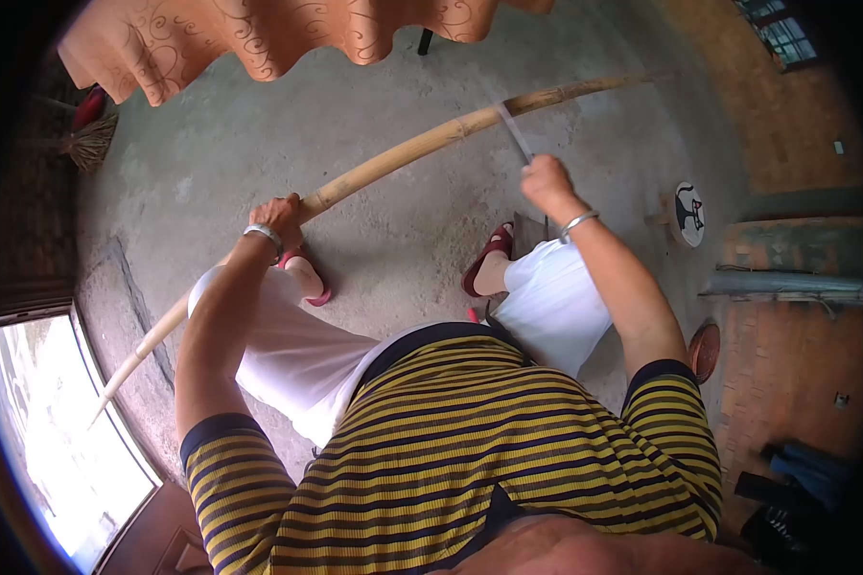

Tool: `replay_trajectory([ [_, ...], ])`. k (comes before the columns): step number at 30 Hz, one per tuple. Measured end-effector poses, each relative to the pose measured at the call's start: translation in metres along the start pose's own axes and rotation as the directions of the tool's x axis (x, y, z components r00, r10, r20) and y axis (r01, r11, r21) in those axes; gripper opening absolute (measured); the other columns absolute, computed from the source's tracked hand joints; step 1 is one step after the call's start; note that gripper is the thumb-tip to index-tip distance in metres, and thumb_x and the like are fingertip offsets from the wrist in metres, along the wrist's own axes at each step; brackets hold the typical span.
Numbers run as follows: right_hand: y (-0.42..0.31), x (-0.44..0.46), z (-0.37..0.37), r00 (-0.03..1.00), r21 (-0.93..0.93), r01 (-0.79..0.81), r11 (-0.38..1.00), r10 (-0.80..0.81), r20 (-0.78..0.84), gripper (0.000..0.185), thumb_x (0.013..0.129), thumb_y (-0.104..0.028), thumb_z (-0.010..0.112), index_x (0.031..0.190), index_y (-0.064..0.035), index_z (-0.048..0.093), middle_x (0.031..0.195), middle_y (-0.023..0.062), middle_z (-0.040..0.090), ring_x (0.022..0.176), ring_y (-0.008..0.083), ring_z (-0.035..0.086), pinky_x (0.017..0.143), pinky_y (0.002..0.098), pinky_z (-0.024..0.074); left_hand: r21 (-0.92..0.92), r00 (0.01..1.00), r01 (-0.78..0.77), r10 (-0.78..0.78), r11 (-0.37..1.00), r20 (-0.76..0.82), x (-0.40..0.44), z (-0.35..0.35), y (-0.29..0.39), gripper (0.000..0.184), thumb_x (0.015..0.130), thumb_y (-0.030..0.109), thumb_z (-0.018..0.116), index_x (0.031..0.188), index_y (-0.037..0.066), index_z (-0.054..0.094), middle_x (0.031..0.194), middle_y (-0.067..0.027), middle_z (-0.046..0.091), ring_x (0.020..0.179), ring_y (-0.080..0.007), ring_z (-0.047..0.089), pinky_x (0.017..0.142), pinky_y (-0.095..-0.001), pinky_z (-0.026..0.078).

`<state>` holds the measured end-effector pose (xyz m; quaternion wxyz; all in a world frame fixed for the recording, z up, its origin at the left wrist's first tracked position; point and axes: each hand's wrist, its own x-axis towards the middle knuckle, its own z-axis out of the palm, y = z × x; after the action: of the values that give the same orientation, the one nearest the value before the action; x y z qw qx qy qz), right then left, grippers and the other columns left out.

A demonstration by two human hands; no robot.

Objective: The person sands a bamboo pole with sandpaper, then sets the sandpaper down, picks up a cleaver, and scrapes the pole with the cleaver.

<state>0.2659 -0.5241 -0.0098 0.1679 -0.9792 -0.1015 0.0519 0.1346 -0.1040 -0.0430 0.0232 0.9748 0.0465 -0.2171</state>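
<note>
A long bamboo pole (393,161) runs across the view from the lower left to the upper right. My left hand (276,218) is wrapped round it near my left knee. My right hand (549,184) is closed on the handle end of a knife, whose narrow blade (516,131) reaches up to the pole and meets it beyond the middle. Left of the blade the pole is pale yellow; right of it the surface is darker brown. The handle itself is mostly hidden by my fingers.
Below is a grey concrete floor (393,254). An orange cloth (288,34) hangs at the top. A broom (91,142) stands far left, a bright doorway (62,431) lower left. At right are a round stool with a cat picture (688,215) and stacked boards (796,259).
</note>
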Motion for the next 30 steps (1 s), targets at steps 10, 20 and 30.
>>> replay_trajectory([
  [10, 0.011, 0.013, -0.046, 0.908, 0.262, -0.418, 0.870, 0.404, 0.107, 0.027, 0.073, -0.020, 0.059, 0.071, 0.0068, 0.060, 0.069, 0.0277, 0.059, 0.071, 0.0405, 0.062, 0.065, 0.0410, 0.0504, -0.140, 0.996, 0.000, 0.012, 0.990, 0.088, -0.008, -0.027, 0.002, 0.035, 0.067, 0.011, 0.061, 0.102, 0.010, 0.061, 0.098, -0.0143, 0.065, 0.095, -0.0325, 0.061, 0.080, -0.0403, 0.050],
  [20, -0.015, -0.010, -0.027, 0.978, 0.098, 0.009, 0.995, -0.029, 0.206, 0.031, 0.076, -0.022, 0.061, 0.085, 0.0080, 0.063, 0.086, 0.0319, 0.060, 0.088, 0.0417, 0.061, 0.077, 0.0427, 0.0483, -0.121, 0.996, 0.010, 0.001, 0.993, 0.088, -0.002, -0.023, 0.000, 0.034, 0.066, 0.012, 0.062, 0.100, 0.010, 0.061, 0.095, -0.0132, 0.065, 0.094, -0.0327, 0.061, 0.081, -0.0401, 0.049],
  [30, -0.035, -0.029, -0.015, 0.965, 0.084, 0.003, 0.996, -0.025, 0.263, 0.030, 0.078, -0.021, 0.060, 0.084, 0.0087, 0.061, 0.087, 0.0331, 0.058, 0.091, 0.0454, 0.058, 0.080, 0.0453, 0.0461, -0.139, 0.998, -0.004, 0.012, 0.990, 0.058, 0.002, -0.027, 0.004, 0.034, 0.066, 0.011, 0.061, 0.100, 0.009, 0.061, 0.094, -0.0134, 0.065, 0.093, -0.0327, 0.062, 0.080, -0.0402, 0.049],
])
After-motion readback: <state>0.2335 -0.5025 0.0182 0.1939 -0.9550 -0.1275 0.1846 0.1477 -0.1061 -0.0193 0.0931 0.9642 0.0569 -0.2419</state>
